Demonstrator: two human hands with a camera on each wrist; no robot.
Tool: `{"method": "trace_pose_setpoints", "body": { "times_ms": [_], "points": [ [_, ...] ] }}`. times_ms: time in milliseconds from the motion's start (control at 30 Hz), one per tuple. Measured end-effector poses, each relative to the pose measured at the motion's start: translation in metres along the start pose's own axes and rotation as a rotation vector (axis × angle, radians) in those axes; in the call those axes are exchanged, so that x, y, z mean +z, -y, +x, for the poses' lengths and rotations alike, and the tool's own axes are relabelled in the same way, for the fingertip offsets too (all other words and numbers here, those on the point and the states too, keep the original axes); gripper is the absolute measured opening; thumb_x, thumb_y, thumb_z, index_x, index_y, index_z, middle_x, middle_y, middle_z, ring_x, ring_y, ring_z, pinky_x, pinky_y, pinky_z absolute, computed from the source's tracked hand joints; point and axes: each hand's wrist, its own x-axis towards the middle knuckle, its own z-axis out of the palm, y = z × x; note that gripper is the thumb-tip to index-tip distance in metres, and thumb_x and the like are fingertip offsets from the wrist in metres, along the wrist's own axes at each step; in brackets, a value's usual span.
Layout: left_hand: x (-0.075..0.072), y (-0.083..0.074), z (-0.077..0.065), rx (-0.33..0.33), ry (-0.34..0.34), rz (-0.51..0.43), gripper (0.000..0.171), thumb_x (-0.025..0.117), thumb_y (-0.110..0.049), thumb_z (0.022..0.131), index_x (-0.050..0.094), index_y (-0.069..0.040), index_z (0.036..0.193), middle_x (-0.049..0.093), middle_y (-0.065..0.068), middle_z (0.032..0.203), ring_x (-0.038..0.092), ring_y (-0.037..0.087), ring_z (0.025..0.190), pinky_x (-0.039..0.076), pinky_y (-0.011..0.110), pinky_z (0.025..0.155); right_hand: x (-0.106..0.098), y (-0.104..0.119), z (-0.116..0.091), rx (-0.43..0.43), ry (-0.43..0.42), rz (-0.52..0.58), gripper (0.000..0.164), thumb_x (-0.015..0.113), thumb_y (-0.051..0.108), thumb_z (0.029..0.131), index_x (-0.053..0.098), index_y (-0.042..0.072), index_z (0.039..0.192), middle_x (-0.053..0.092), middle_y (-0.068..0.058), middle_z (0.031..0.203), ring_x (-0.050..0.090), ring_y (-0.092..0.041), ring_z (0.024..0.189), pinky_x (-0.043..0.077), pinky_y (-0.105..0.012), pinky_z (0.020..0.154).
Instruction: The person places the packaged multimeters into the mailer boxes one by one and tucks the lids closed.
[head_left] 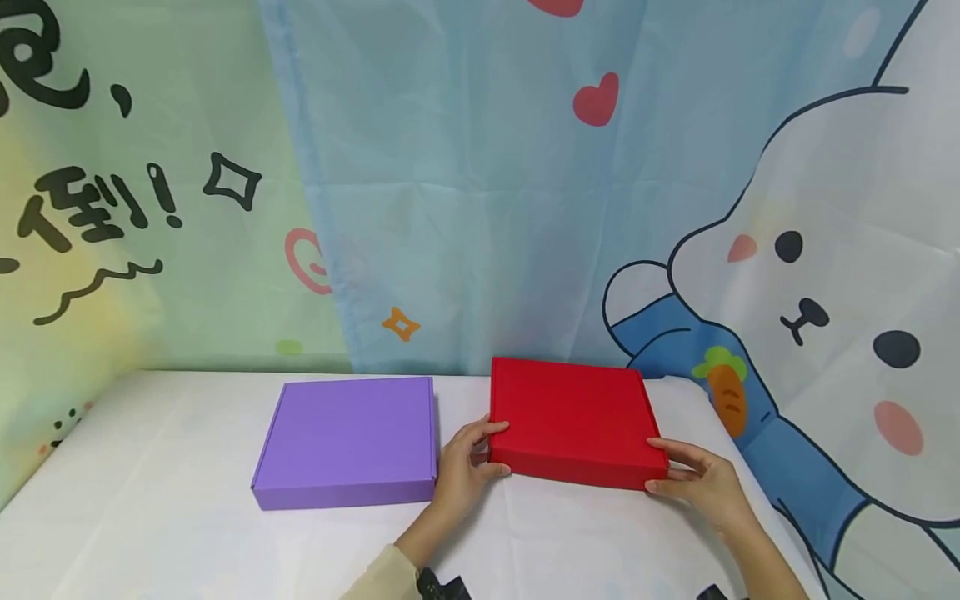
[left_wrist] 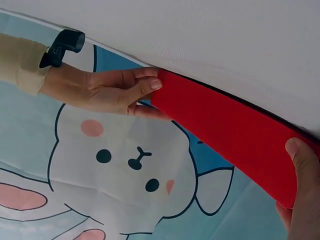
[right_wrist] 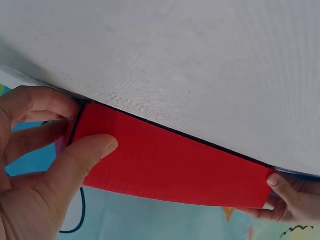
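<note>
A flat red box (head_left: pixel 573 421) is on the white table, its front side toward me. My left hand (head_left: pixel 461 475) grips its left front corner, one finger over the top and the thumb at the front side. At the right front corner my right hand (head_left: pixel 701 483) holds it the same way. In the left wrist view the red box (left_wrist: pixel 225 135) spans between both hands, with the left thumb (left_wrist: pixel 295 150) near the corner. The right thumb (right_wrist: pixel 97 147) presses the box's red side (right_wrist: pixel 175 162) in the right wrist view.
Left of the red box lies a purple box (head_left: pixel 348 442) of similar shape, close to my left hand. Both rest on a white table cover (head_left: pixel 150 467). Behind hangs a printed cloth (head_left: pixel 480 183) with a white cartoon animal (head_left: pixel 840 275) on the right.
</note>
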Motion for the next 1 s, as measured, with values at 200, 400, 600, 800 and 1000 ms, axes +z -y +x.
{"method": "trace_pose_setpoints", "body": {
  "times_ms": [200, 400, 600, 800, 1000],
  "points": [
    [-0.002, 0.000, 0.000, 0.008, -0.033, 0.031, 0.052, 0.078, 0.004, 0.066, 0.065, -0.010, 0.115, 0.054, 0.017, 0.131, 0.060, 0.032, 0.108, 0.056, 0.031, 0.079, 0.005, 0.004, -0.001, -0.003, -0.014, 0.005, 0.066, 0.078, 0.022, 0.075, 0.050, 0.011, 0.134, 0.040, -0.026, 0.138, 0.061, -0.005, 0.087, 0.055, -0.026, 0.080],
    [-0.001, 0.002, 0.003, 0.012, -0.044, 0.027, 0.055, 0.078, 0.006, 0.065, 0.065, -0.009, 0.116, 0.054, 0.018, 0.131, 0.060, 0.033, 0.108, 0.056, 0.031, 0.079, 0.005, 0.006, 0.004, -0.007, -0.013, -0.003, 0.068, 0.078, 0.023, 0.075, 0.049, 0.008, 0.134, 0.040, -0.027, 0.137, 0.061, -0.007, 0.086, 0.056, -0.026, 0.079],
    [0.004, 0.009, 0.004, 0.019, -0.003, 0.026, 0.055, 0.074, 0.008, 0.070, 0.060, -0.009, 0.121, 0.048, 0.018, 0.135, 0.057, 0.034, 0.112, 0.055, 0.035, 0.083, 0.005, 0.001, 0.009, 0.020, -0.011, 0.001, 0.068, 0.079, 0.025, 0.073, 0.051, 0.015, 0.134, 0.039, -0.026, 0.139, 0.061, -0.008, 0.089, 0.055, -0.029, 0.081],
    [0.008, 0.006, 0.000, -0.005, 0.148, 0.084, 0.058, 0.065, 0.006, 0.080, 0.045, -0.006, 0.133, 0.040, 0.020, 0.138, 0.049, 0.032, 0.118, 0.050, 0.035, 0.091, 0.006, -0.002, 0.003, 0.026, 0.017, -0.029, 0.065, 0.069, 0.020, 0.084, 0.039, 0.012, 0.141, 0.032, -0.027, 0.143, 0.053, -0.033, 0.112, 0.053, -0.033, 0.087],
    [0.007, -0.012, -0.007, -0.043, 0.220, 0.096, 0.052, 0.064, -0.003, 0.083, 0.044, -0.001, 0.131, 0.047, 0.020, 0.129, 0.056, 0.032, 0.112, 0.051, 0.035, 0.091, 0.011, 0.008, -0.001, -0.011, 0.075, -0.217, 0.075, 0.062, 0.029, 0.089, 0.020, 0.001, 0.146, 0.016, -0.034, 0.145, 0.029, -0.052, 0.124, 0.049, -0.048, 0.091]
  ]
}}
